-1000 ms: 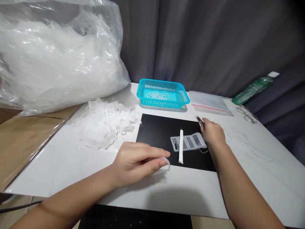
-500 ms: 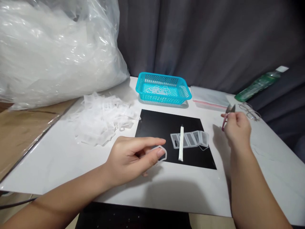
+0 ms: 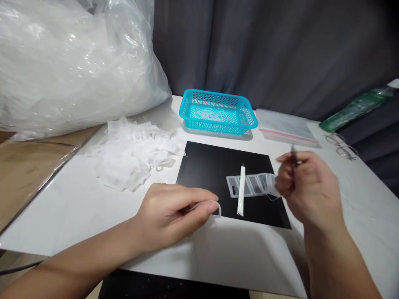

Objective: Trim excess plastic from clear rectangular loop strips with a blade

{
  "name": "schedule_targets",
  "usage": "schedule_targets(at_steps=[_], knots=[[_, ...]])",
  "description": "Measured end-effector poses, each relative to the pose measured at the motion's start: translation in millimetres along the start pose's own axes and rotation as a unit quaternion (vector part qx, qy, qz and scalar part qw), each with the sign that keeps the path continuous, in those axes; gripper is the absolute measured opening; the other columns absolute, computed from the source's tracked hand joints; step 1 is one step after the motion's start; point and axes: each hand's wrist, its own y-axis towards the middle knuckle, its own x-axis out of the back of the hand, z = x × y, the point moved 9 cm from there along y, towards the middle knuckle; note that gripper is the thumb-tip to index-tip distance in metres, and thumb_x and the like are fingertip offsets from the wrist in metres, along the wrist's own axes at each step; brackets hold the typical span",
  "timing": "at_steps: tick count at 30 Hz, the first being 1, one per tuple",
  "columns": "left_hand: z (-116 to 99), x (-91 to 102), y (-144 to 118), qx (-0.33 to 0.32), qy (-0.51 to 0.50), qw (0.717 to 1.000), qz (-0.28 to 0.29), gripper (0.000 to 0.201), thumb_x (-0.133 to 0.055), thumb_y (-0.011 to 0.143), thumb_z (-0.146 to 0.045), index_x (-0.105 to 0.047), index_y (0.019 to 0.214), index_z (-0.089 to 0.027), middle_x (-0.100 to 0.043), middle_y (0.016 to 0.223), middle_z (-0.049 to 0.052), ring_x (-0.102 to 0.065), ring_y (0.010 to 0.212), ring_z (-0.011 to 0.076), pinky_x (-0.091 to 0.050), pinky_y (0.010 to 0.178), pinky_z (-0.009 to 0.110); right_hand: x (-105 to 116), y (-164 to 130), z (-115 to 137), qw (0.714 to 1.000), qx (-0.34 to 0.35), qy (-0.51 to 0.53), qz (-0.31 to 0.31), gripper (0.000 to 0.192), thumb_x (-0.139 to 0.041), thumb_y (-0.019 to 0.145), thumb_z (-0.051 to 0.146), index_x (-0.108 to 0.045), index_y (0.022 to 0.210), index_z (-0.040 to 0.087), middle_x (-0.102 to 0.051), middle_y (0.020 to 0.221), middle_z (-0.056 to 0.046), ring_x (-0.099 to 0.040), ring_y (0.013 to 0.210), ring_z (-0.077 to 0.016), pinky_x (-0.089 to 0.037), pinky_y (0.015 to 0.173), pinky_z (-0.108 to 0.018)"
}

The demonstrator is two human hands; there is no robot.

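The left hand (image 3: pixel 168 214) pinched a clear plastic piece (image 3: pixel 209 206); the right hand (image 3: pixel 307 187) gripped small snips (image 3: pixel 293 160), best closed just beyond the fingers.

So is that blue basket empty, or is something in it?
Not empty: the blue basket stands upright with a few clear plastic pieces on its floor, visible against the mesh.

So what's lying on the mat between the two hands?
Head view: a white stick across a clear plastic strip, between left hand and right hand.
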Motion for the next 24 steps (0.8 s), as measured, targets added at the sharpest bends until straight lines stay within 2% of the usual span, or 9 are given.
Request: schedule_targets(at_steps=[3,5,8,12,17,20,24], knots=[[2.7,-2.9,2.0,0.0,0.022,1.0,0.012,0.007,-0.063,0.087,-0.019,-0.07,0.085,-0.018,-0.064,0.051,-0.006,-0.056,0.039,0.0063,-0.044,0.041,0.014,-37.3,-22.5,11.4,0.992,0.005,0.027,0.122,0.031,-0.037,0.097,0.049,-0.055,0.096,0.024,-0.043,0.059,0.003,-0.039,0.046,-0.0124,-0.031,0.043,-0.027],[5.5,-4.2,2.7,0.004,0.04,0.999,0.015,0.007,-0.063,0.087,-0.02,-0.071,0.085,-0.019,-0.062,0.049,-0.007,-0.057,0.042,0.0072,-0.045,0.043,0.014,-57.8,-35.9,20.7,0.981,0.023,0.026,0.193,0.033,-0.031,0.1,0.046,-0.055,0.094,0.023,-0.044,0.058,0.004,-0.039,0.047,-0.0118,-0.031,0.045,-0.026],[7.4,-5.2,2.9,-0.002,0.061,0.998,0.012,0.007,-0.064,0.088,-0.02,-0.071,0.09,-0.021,-0.068,0.057,-0.005,-0.062,0.047,0.0078,-0.047,0.045,0.014,-76.3,-48.6,31.5,0.965,0.046,0.015,0.259,0.041,-0.024,0.101,0.049,-0.053,0.089,0.022,-0.044,0.056,0.004,-0.039,0.046,-0.0111,-0.031,0.046,-0.025],[6.6,-8.1,1.2,-0.031,0.071,0.997,0.012,0.011,-0.065,0.088,-0.02,-0.071,0.097,-0.021,-0.074,0.07,-0.002,-0.066,0.053,0.0084,-0.049,0.048,0.014,-77.8,-51.6,43.3,0.965,0.099,0.001,0.241,0.052,-0.02,0.097,0.06,-0.052,0.084,0.021,-0.046,0.054,0.004,-0.04,0.043,-0.0108,-0.03,0.042,-0.025],[3.0,-7.0,-1.3,-0.053,0.085,0.995,-0.01,0.011,-0.067,0.086,-0.017,-0.071,0.096,-0.018,-0.071,0.065,-0.002,-0.062,0.049,0.0069,-0.048,0.048,0.014,-75.1,-52.4,47.6,0.969,0.151,-0.069,0.186,0.034,-0.032,0.1,0.038,-0.05,0.078,0.021,-0.049,0.055,0.004,-0.043,0.043,-0.0093,-0.031,0.044,-0.023],[2.4,-6.9,-0.9,-0.047,0.092,0.995,-0.013,0.011,-0.067,0.086,-0.018,-0.07,0.097,-0.019,-0.071,0.064,-0.003,-0.061,0.048,0.0068,-0.047,0.046,0.014,-77.4,-52.4,47.1,0.966,0.154,-0.1,0.18,0.031,-0.033,0.099,0.032,-0.05,0.077,0.02,-0.049,0.054,0.005,-0.043,0.043,-0.009,-0.031,0.045,-0.022],[4.0,-7.2,0.8,-0.03,0.088,0.996,-0.011,0.01,-0.067,0.086,-0.018,-0.07,0.096,-0.021,-0.075,0.074,-0.003,-0.063,0.051,0.0069,-0.047,0.044,0.015,-83.1,-51.8,43.2,0.964,0.128,-0.106,0.205,0.034,-0.029,0.1,0.03,-0.047,0.074,0.021,-0.048,0.054,0.005,-0.044,0.044,-0.0091,-0.031,0.046,-0.022]])
